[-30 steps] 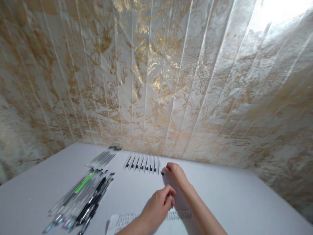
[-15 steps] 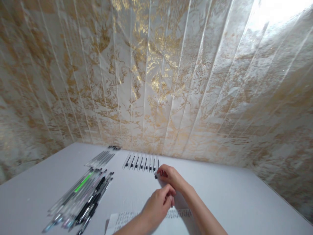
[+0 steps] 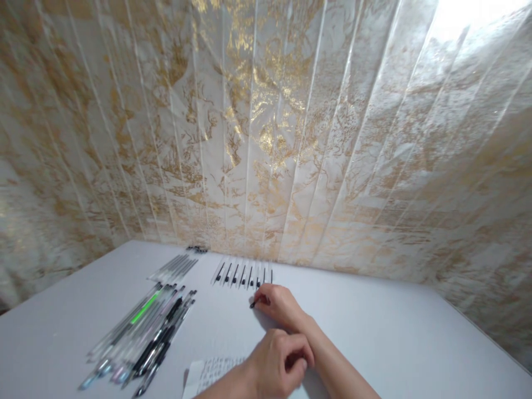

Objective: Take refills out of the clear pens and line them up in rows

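Note:
My right hand (image 3: 277,303) is on the white table near the row's right end, its fingertips pinched on a small black pen part (image 3: 252,305). Just beyond it lies a row of clear pen tubes (image 3: 235,274), each with a thin dark refill and a small black piece near its lower end. Closer to me, my left hand (image 3: 285,357) has its fingers curled toward the thumb, with nothing visible between them. It overlaps my right forearm in view and hangs over a handwritten sheet of paper (image 3: 211,371), partly covering it.
To the left lies a bundle of pens (image 3: 145,338), clear and black, one with a bright green stripe. Behind it are several thin grey refills (image 3: 177,269) and small black pieces (image 3: 197,249). A gold-patterned, plastic-like curtain (image 3: 266,138) stands along the table's back edge.
My right hand has shifted slightly left and toward me with the small black part. My left hand has moved right and nearer, its fingers now in a rounder curl.

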{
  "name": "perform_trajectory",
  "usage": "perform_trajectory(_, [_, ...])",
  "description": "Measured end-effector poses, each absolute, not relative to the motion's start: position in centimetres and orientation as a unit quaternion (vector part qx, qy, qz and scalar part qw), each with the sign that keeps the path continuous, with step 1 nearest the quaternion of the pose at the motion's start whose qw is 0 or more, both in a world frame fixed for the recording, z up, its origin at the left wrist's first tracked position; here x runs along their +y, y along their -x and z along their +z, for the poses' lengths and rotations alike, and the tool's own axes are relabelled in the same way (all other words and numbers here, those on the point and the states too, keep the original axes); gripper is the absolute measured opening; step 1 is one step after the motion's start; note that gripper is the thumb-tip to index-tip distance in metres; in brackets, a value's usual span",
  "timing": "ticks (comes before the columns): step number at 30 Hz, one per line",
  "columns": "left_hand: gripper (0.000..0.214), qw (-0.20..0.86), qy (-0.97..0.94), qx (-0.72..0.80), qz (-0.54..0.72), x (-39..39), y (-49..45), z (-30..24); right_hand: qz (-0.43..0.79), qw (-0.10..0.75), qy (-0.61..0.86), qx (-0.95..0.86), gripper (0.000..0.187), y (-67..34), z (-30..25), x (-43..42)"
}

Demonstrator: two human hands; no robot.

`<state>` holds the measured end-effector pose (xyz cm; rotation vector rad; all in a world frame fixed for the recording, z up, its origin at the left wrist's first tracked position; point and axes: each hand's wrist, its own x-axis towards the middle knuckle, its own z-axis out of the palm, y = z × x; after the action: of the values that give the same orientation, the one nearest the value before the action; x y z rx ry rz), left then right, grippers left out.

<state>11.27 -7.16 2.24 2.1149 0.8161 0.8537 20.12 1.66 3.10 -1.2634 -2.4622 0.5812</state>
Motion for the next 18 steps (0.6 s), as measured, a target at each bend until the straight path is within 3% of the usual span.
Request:
perform_trajectory(4, [0.023,0.342,-0.826,0.297,0.336,-7.2,-11.4,2.1,0.200,0.153,0.436,-0.864,0.019,-19.7,3.3,1.2])
perform_trajectory(12, [0.021,0.209,-0.901,0.215,0.313,-7.3,-12.2,0.4,0.185,0.151,0.451,-0.860,0.014,-18.4,3.0,0.8])
perform_trajectory(18, [0.019,0.207,-0.912,0.227,0.274,-7.6,-11.9,1.5,0.218,0.145,0.416,-0.871,0.029,-18.2,3.2,1.3])
